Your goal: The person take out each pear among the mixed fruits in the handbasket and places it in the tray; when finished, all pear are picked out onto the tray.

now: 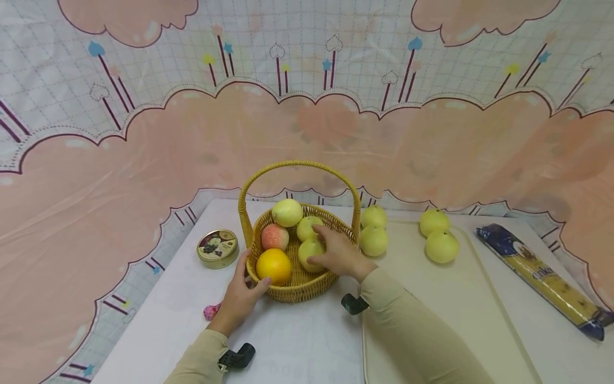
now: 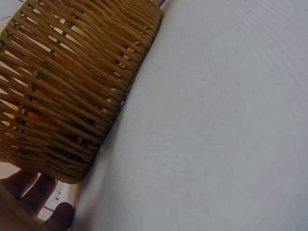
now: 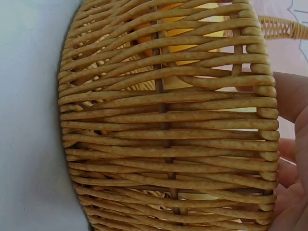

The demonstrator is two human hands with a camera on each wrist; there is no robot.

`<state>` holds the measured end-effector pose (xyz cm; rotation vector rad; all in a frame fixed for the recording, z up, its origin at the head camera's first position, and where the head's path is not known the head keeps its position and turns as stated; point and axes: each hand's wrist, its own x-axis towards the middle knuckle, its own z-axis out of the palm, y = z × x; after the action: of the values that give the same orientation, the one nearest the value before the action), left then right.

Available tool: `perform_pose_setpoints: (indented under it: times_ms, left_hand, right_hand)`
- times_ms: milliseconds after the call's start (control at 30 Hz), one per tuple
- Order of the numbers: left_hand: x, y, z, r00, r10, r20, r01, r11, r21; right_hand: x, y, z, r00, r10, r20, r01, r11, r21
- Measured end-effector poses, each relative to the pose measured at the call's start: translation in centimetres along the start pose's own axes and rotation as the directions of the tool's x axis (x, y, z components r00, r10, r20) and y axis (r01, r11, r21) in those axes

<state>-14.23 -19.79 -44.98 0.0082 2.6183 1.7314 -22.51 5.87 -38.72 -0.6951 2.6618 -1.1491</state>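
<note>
One basket (image 1: 297, 293) on white table (image 1: 307, 341); L hand (image 1: 243, 295) grips its near-left rim, prob. to steady it while R hand (image 1: 341, 253) reaches inside, thumb & fingers part-open round nearer green fruit (image 1: 309, 250), can't tell if actually gripped; orange (image 1: 273, 265) & peach (image 1: 275, 237) sit on L side, likely leaving R hand room

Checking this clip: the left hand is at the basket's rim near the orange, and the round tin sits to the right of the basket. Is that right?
Not quite: the head view shows the round tin to the left of the basket. The left hand is at the basket's rim near the orange.
</note>
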Motion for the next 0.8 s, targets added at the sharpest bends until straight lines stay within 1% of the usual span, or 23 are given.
perform_pose_setpoints:
  times_ms: [300,533,800]
  left_hand:
    - [0.1,-0.1,0.0,1.0,0.006,0.003,-0.006,1.0,0.014]
    - [0.1,-0.1,0.1,1.0,0.005,-0.002,-0.005,1.0,0.025]
    - [0.0,-0.2,0.0,1.0,0.004,0.0,-0.004,1.0,0.02]
  right_hand:
    - [0.5,0.0,0.1,1.0,0.002,0.018,0.0,0.997,-0.079]
    - [0.9,0.0,0.2,0.999,-0.002,0.042,0.008,0.988,-0.155]
    - [1.2,-0.2,0.4,0.997,0.024,0.071,-0.012,0.986,-0.165]
